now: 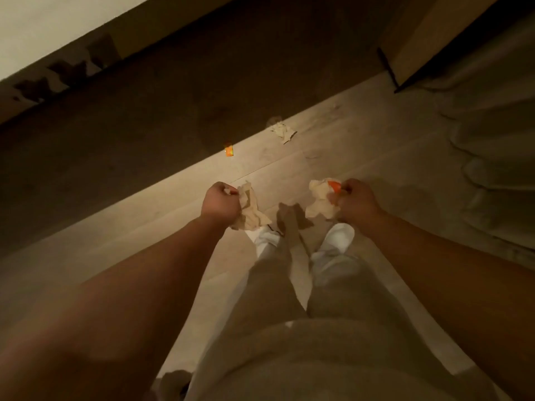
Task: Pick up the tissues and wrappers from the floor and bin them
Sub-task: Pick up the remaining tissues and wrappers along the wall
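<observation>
My left hand (220,202) is closed around crumpled tissues (250,211) that hang below the fist. My right hand (353,202) grips a wad of tissue (318,202) together with an orange wrapper (335,185). Both hands hover above my white shoes. On the pale floor ahead lies another crumpled tissue (283,131). An orange wrapper (229,150) rests at the edge of the dark rug. No bin shows in the view.
A dark rug (162,105) covers the floor at the left and middle. A wooden furniture leg and panel (405,50) stand at the upper right. Bedding or draped fabric (492,157) hangs along the right side. A light wall and skirting run along the upper left.
</observation>
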The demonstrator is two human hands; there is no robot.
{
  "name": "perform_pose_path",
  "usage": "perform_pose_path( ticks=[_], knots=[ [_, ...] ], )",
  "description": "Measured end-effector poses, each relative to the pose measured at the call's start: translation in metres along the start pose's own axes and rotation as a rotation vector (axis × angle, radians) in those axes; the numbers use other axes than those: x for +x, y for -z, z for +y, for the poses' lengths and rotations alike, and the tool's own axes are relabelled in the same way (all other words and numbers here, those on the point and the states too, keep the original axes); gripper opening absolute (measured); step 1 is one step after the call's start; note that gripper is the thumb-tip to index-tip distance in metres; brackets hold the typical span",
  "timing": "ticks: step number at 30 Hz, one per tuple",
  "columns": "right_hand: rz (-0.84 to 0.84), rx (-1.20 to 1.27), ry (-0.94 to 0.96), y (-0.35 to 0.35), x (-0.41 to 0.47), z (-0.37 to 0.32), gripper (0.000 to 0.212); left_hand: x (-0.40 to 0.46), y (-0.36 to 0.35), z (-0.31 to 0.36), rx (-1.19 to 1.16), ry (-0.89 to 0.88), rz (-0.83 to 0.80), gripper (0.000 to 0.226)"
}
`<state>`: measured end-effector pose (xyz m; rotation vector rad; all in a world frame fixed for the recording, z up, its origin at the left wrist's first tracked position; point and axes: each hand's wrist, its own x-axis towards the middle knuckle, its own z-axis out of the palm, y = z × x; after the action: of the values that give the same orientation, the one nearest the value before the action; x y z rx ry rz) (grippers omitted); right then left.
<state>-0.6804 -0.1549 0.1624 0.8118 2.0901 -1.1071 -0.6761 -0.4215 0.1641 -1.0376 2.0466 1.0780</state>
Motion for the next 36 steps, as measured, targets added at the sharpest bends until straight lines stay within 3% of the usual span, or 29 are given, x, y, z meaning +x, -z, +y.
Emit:
perform_pose_path(
  ticks=[9, 16, 22, 27, 32, 36],
  knots=[
    [-0.068, -0.111, 0.052, -0.092, 0.165, -0.016, 0.008, 0.164, -0.037, -0.027, -0.015, 0.079, 0.042, 0.031],
    [-0.046, -0.363, 0.174, -0.177, 0.322, 0.012, 0.019, 0.33, -0.094, -0.068, 0.154, -0.056, 0.085, 0.029],
    [0.053, -0.442, 0.216, -0.233, 0.46, 0.018, 0.042, 0.46, -0.13, -0.091, 0.202, -0.062, 0.184, 0.051],
    [0.151, -0.523, 0.219, -0.271, 0.563, 0.026, 0.08, 0.554, -0.157, -0.099, 0.258, 0.021, 0.248, 0.057],
    [0.074, -0.524, 0.214, -0.292, 0.607, 0.021, 0.082, 0.611, -0.181, -0.099, 0.184, 0.1, 0.296, 0.062],
    [0.044, -0.493, 0.326, -0.3, 0.623, 0.03, 0.053, 0.63, -0.19, -0.107, 0.167, 0.127, 0.376, 0.056]
  ],
)
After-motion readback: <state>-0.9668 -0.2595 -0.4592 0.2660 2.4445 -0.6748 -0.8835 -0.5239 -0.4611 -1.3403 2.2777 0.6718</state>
